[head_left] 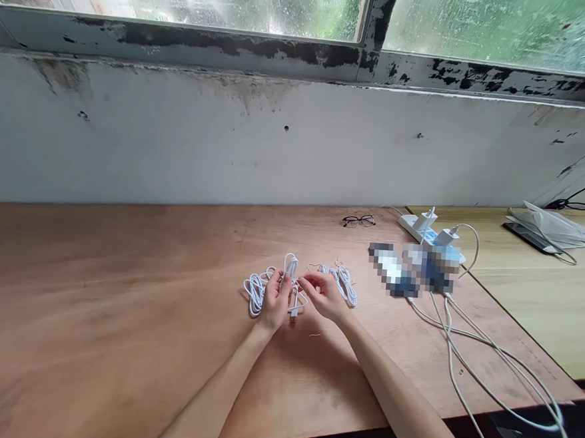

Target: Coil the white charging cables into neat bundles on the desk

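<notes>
My left hand (277, 297) is closed round a coiled white USB cable (290, 264), whose loops stick up above the fingers. A USB plug (294, 314) hangs below, close to the tabletop. Beside the coil, my right hand (321, 293) pinches with its thumb and fingertips; what lies between them is too small to make out. To the left of my left hand lies a coiled white cable (254, 293) on the table. Another bundle of white cable (346, 291) rests just beyond my right hand.
Eyeglasses (359, 220) lie near the wall. At right are a power strip (409, 226) with white chargers, blurred phones (394, 269) and long white cables (489, 343) running over the table's front edge. A thin piece of wire (314, 334) lies in front of my hands.
</notes>
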Motion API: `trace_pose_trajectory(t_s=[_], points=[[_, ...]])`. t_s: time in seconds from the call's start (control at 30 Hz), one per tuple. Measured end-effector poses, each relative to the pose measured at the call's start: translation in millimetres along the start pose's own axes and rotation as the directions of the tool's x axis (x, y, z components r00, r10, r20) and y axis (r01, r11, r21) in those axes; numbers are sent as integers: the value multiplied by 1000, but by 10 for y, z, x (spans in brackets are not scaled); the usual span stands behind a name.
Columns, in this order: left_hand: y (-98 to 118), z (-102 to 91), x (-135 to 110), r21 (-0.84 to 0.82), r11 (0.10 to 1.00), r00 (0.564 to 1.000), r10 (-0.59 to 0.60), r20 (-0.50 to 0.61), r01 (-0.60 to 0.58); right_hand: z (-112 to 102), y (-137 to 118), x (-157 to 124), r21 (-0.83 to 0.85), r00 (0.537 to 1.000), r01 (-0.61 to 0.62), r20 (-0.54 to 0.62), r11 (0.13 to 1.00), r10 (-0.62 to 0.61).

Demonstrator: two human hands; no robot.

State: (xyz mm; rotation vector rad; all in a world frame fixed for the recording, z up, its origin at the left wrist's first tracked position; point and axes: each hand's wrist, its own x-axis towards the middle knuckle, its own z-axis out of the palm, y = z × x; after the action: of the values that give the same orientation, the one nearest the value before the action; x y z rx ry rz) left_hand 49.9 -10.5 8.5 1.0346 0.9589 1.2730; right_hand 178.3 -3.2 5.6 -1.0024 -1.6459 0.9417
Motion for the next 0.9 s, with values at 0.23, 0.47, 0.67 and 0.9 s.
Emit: trace_pose_trajectory(t_s=[0.23,0.47,0.67,0.9], points=[[-12,-12,11,-28,999,999,-33,-30,32,-6,5,2,21,1000,22,23,1000,-22],[-81,-27,21,-7,1000,994,-13,-107,13,18,10,-59,-350,977,210,43,913,-209],[-120,-8,2,-22,1000,997,4,-75,-5,57,108,-49,-740,905,388,192,549,-380],[-126,-17,-3,58,998,995,9,-102,-3,13,111,-53,-757,899,401,215,516,-382]])
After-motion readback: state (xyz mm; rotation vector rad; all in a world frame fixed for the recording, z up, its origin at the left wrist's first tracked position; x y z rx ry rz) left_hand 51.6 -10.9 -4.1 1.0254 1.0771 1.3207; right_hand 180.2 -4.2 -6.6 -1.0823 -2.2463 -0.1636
